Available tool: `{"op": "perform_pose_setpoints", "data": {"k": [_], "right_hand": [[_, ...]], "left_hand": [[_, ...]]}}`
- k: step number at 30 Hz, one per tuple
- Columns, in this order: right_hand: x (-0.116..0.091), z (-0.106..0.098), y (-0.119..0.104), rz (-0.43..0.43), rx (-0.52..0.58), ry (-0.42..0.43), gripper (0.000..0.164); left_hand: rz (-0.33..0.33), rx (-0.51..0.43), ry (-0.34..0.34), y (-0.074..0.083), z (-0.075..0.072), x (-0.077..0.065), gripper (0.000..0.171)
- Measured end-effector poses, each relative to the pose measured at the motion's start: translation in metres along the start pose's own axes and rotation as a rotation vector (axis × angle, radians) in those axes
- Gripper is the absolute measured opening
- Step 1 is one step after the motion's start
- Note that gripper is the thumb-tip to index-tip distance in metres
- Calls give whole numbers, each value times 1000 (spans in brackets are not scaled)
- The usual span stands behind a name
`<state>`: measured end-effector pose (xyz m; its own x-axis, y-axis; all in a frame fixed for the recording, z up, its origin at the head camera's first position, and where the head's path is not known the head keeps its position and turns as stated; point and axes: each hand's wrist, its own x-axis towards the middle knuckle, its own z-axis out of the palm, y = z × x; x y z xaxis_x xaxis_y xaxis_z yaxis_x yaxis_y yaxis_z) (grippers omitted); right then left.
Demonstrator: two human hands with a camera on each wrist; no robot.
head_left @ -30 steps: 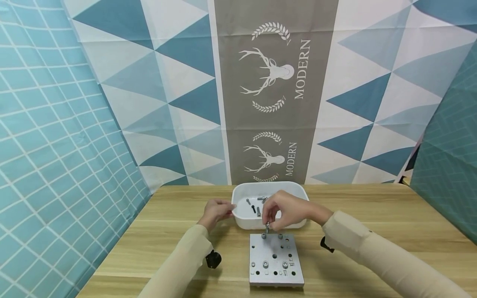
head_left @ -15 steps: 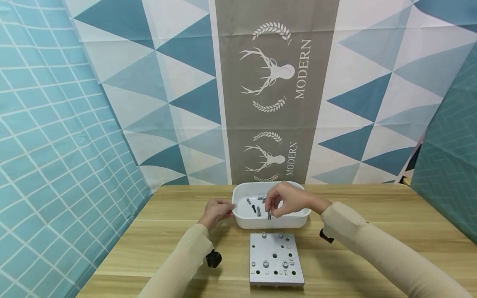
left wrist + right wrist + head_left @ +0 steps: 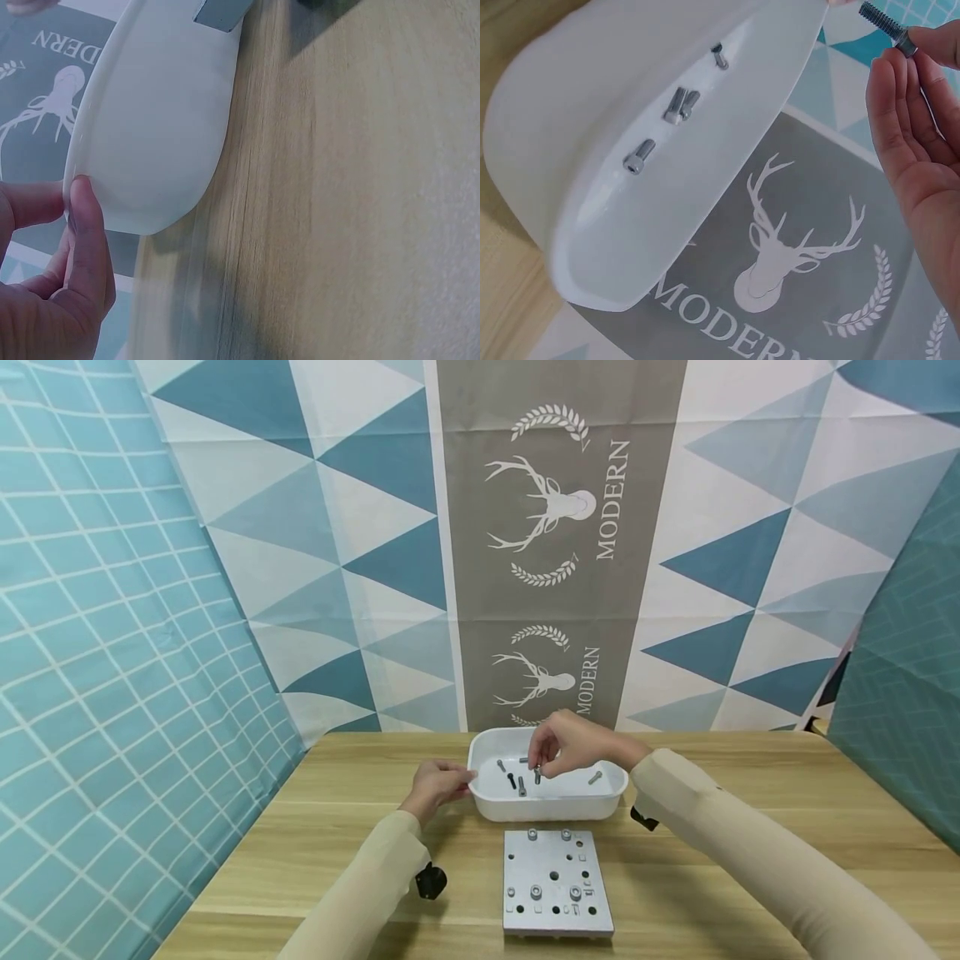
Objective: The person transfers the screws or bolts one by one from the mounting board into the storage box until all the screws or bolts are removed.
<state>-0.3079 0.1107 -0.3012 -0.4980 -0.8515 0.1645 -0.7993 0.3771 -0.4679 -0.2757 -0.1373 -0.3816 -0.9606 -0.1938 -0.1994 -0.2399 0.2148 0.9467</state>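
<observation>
My right hand [image 3: 576,747] pinches a silver socket-head screw [image 3: 885,24] between thumb and fingertips, the threaded end sticking out. It is over the white plastic bin [image 3: 551,811]. Inside the bin lie several loose screws, among them a black one [image 3: 512,781] and a silver one [image 3: 595,777] at the right. My left hand [image 3: 440,785] pinches the bin's left rim, thumb on one side and fingers on the other, also plain in the left wrist view. In front of the bin lies a silver metal plate [image 3: 534,863] with holes and several socket-head screws standing in it.
The wooden table [image 3: 360,852] carries the bin and plate. Behind it hangs a patterned cloth [image 3: 390,568] with triangles and deer prints, and a blue checked cloth [image 3: 112,652] borders the left side. A green cloth [image 3: 907,710] hangs at the right.
My right hand has moved back and up from just above the plate's back-left screw to over the bin, still pinching its screw. The left hand stays on the rim.
</observation>
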Motion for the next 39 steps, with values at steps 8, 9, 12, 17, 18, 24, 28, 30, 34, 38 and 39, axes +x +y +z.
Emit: {"op": "perform_pose_setpoints", "data": {"k": [8,9,12,17,18,24,28,30,34,38,39], "right_hand": [[14,-8,17,64,-47,21,9],[15,-9,19,70,-53,24,9],[18,-10,26,73,-68,34,8],[20,-10,35,79,-61,45,7],[21,-10,37,83,-60,45,7],[27,-8,47,118,-55,39,7],[29,-6,51,144,-53,37,8],[30,-5,52,152,-57,38,8],[32,-2,55,168,-72,47,9],[33,0,60,192,-88,55,9],[33,1,61,195,-92,57,9]], "left_hand": [[0,-4,6,1,-1,-1,27],[5,0,3,0,-1,-1,27],[13,8,-2,0,0,-1,27],[24,3,0,-1,1,0,26],[25,1,0,0,1,0,26],[20,-10,-1,-1,-1,-1,24],[14,-15,-1,-1,-1,-1,25],[12,-13,0,-1,-1,-1,25],[10,-11,4,0,-1,-2,25],[14,-20,3,0,-1,-2,25],[16,-19,2,0,-1,-2,25]]}}
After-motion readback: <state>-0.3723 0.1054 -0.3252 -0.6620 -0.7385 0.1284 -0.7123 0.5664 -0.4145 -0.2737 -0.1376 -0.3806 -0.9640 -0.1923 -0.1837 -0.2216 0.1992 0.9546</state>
